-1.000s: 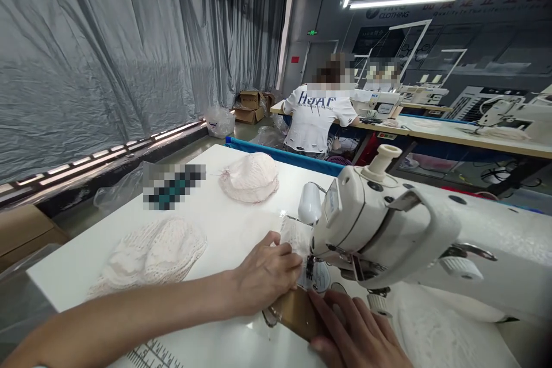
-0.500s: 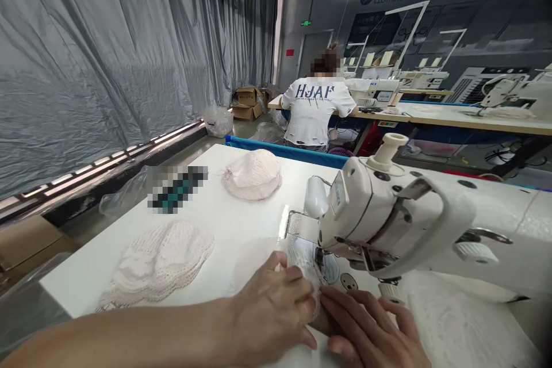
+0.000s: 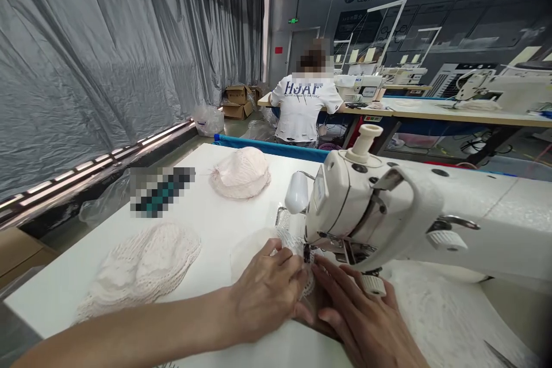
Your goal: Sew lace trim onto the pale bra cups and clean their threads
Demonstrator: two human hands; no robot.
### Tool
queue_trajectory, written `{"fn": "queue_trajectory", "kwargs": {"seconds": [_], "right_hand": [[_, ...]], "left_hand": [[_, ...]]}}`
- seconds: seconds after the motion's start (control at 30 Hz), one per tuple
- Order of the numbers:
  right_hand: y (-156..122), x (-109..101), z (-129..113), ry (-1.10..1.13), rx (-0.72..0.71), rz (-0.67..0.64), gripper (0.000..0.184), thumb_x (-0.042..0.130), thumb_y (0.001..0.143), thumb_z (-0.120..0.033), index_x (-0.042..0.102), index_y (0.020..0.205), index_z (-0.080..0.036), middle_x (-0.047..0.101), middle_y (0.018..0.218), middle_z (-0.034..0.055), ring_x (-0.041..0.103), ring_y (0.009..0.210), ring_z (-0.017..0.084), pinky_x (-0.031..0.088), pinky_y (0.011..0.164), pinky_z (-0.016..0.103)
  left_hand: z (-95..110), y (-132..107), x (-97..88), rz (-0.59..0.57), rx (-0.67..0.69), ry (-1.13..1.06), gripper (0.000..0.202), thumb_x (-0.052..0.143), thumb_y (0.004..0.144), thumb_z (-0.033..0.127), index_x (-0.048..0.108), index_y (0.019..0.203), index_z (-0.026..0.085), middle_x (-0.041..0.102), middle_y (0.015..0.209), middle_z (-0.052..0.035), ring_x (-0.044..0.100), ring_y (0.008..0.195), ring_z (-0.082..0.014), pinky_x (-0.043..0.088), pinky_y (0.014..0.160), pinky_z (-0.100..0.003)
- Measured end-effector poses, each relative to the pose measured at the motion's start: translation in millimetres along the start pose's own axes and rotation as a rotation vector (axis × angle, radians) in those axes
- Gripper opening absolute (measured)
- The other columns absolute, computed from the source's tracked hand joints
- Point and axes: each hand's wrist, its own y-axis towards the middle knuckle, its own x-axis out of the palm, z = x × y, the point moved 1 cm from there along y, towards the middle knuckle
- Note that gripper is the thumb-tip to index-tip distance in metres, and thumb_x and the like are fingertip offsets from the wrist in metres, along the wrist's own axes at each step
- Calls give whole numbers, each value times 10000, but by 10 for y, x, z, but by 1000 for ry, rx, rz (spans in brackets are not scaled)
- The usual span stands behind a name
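A piece of white lace fabric [image 3: 291, 238] lies on the bed of the white sewing machine [image 3: 340, 207], its edge at the presser foot [image 3: 307, 253]. My left hand [image 3: 269, 290] is closed, with bent fingers gripping the lace just left of the foot. Close to the foot on the right, my right hand [image 3: 362, 313] lies flat with its fingers stretched forward over the fabric edge. A brownish strip [image 3: 321, 299] shows between the hands; I cannot tell what it is. The needle tip is hidden.
On the left of the white table is a stack of lace cup pieces [image 3: 142, 264]; another pale pile [image 3: 241, 172] lies farther back. More white lace [image 3: 448, 310] and a pointed metal tool [image 3: 498, 353] are at right. A co-worker [image 3: 302, 103] sits ahead.
My view has turned slightly right. Both hands have moved forward with the lace, and my right fingertips are now nearer the presser foot. The metal tool at lower right has come into view.
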Motion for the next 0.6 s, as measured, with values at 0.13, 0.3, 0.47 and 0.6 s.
{"fn": "queue_trajectory", "kwargs": {"seconds": [0.13, 0.3, 0.47, 0.6], "right_hand": [[30, -141, -31, 87, -65, 5, 386, 384, 945, -431, 626, 1112, -181, 693, 1099, 70, 623, 864, 218, 361, 783, 381], [51, -225, -65, 178, -91, 8, 383, 368, 952, -456, 658, 1042, -223, 721, 1029, 28, 644, 747, 174, 375, 747, 344], [32, -156, -81, 198, -99, 12, 391, 407, 936, -472, 647, 1073, -195, 717, 1021, 47, 645, 787, 179, 364, 763, 346], [-48, -74, -65, 208, -99, 26, 405, 414, 925, -494, 634, 1101, -202, 708, 1046, 51, 633, 766, 183, 351, 783, 363]], "left_hand": [[28, -40, -18, 51, 47, -20, 363, 531, 864, 471, 568, 873, 110, 601, 883, -42, 528, 878, -164, 352, 849, -354], [18, -78, 7, 73, 76, -24, 279, 509, 905, 368, 569, 797, 118, 592, 821, -38, 518, 835, -166, 344, 816, -369], [-1, -72, 19, 174, 82, -18, 218, 460, 889, 80, 515, 685, 130, 593, 784, -13, 515, 738, -115, 336, 745, -324], [-2, -61, 7, 184, 103, -21, 185, 456, 909, 113, 531, 740, 132, 620, 869, -23, 542, 836, -126, 339, 789, -329]]}}
